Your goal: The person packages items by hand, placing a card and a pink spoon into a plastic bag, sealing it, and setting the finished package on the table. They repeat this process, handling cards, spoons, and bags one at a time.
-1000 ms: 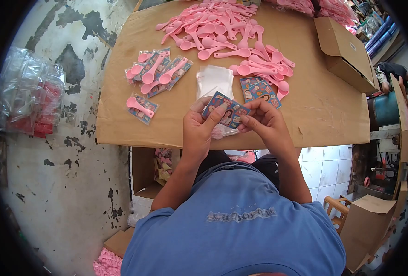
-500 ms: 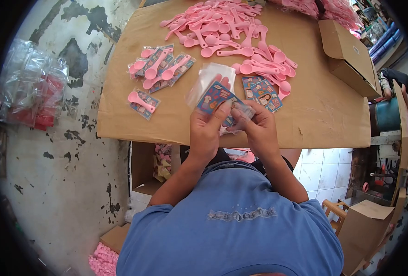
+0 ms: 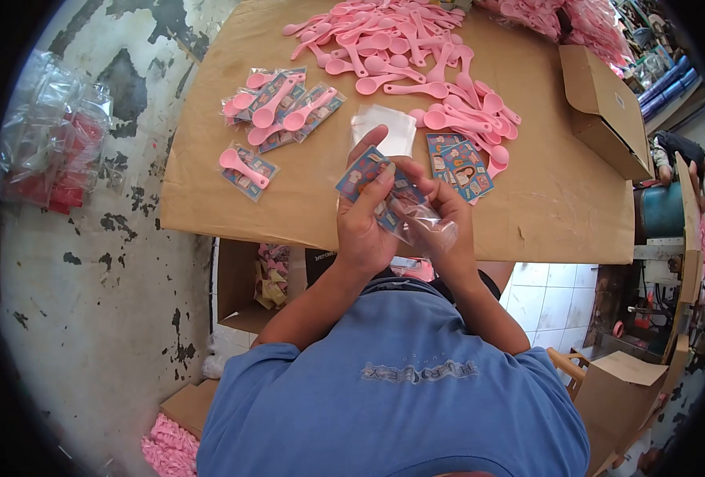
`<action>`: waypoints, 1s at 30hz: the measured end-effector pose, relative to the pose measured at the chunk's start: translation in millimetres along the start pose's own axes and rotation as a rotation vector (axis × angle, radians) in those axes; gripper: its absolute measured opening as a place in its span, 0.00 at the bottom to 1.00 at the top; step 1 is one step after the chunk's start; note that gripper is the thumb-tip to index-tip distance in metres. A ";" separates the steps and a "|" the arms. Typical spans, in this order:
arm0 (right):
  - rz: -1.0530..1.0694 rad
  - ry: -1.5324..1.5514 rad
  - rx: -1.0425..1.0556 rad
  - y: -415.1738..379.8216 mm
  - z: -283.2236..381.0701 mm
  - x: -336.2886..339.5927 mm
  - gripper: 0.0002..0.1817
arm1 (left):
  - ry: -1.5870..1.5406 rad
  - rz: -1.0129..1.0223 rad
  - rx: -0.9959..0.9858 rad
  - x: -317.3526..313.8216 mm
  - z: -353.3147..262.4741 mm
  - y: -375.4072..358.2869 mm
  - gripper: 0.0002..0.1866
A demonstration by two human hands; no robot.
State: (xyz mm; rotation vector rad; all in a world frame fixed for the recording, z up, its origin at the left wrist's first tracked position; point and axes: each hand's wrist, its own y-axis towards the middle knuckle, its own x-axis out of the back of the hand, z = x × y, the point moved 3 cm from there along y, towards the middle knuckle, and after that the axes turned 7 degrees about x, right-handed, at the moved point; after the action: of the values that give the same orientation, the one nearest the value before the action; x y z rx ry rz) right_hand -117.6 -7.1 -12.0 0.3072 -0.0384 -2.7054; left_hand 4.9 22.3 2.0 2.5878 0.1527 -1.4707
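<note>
My left hand (image 3: 365, 226) pinches a blue printed card (image 3: 360, 173) between thumb and fingers, above the near edge of the table. A clear plastic bag (image 3: 425, 229) covers the card's lower right part, and my right hand (image 3: 454, 219) grips this bag at its side. Just beyond my hands lies a stack of clear bags (image 3: 388, 131). To its right, several more blue cards (image 3: 462, 171) lie flat, partly overlapping one another. At the left are several packed pink spoons (image 3: 269, 111) with cards, and a single packed spoon (image 3: 245, 167) rests nearer to me.
A big heap of pink spoons (image 3: 376, 40) covers the far middle of the cardboard-topped table (image 3: 559, 215). An open carton (image 3: 603, 111) stands at the right edge. Clear bags (image 3: 58, 135) hang at the left. Another person (image 3: 674, 151) is at far right.
The bag has come further into view and hangs lower right of the card. My left hand has moved away from the bag stack, which now lies by itself on the table.
</note>
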 end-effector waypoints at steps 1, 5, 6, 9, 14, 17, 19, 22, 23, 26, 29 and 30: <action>-0.005 -0.014 -0.004 1.3 -2.8 0.1 0.16 | -0.007 0.001 0.001 0.6 0.2 0.6 0.28; -0.110 -0.191 0.233 8.7 9.1 -6.4 0.19 | 0.049 -0.106 -0.019 6.9 -7.5 4.1 0.25; -0.096 -0.276 0.336 9.4 24.9 -8.2 0.15 | 0.029 -0.144 -0.026 10.0 -9.8 4.2 0.25; 0.256 -0.564 0.582 20.5 44.8 13.5 0.12 | -0.087 -0.276 -0.046 27.9 -27.6 7.9 0.21; 0.018 -1.104 0.646 77.6 63.4 72.5 0.09 | -0.106 -0.307 -0.187 61.4 -74.3 14.0 0.19; -0.015 -1.360 0.647 98.5 42.0 92.3 0.10 | 0.062 -0.368 -0.221 39.0 -69.6 8.6 0.19; 0.023 -1.394 0.582 107.3 26.0 96.6 0.11 | 0.128 -0.360 -0.212 30.9 -58.6 3.6 0.20; -0.062 -1.319 0.601 104.7 24.5 95.6 0.10 | 0.130 -0.335 -0.165 31.9 -44.7 2.6 0.21; -0.065 -1.307 0.587 103.8 25.4 96.3 0.10 | 0.115 -0.325 -0.141 34.0 -41.7 1.2 0.22; -0.068 -1.260 0.559 103.1 35.0 100.9 0.10 | 0.139 -0.325 -0.173 34.2 -47.0 4.6 0.22; -0.051 -1.043 0.478 93.6 44.8 100.1 0.11 | 0.099 -0.295 -0.285 35.2 -68.2 16.8 0.22; -0.036 -0.874 0.394 84.2 52.5 96.0 0.11 | 0.077 -0.280 -0.332 36.3 -76.8 19.7 0.22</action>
State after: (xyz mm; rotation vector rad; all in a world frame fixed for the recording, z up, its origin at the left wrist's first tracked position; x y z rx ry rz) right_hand -180.8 -124.1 25.2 -0.7827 -0.8139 -2.6270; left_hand 91.5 17.9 11.2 2.4204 0.7296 -1.2914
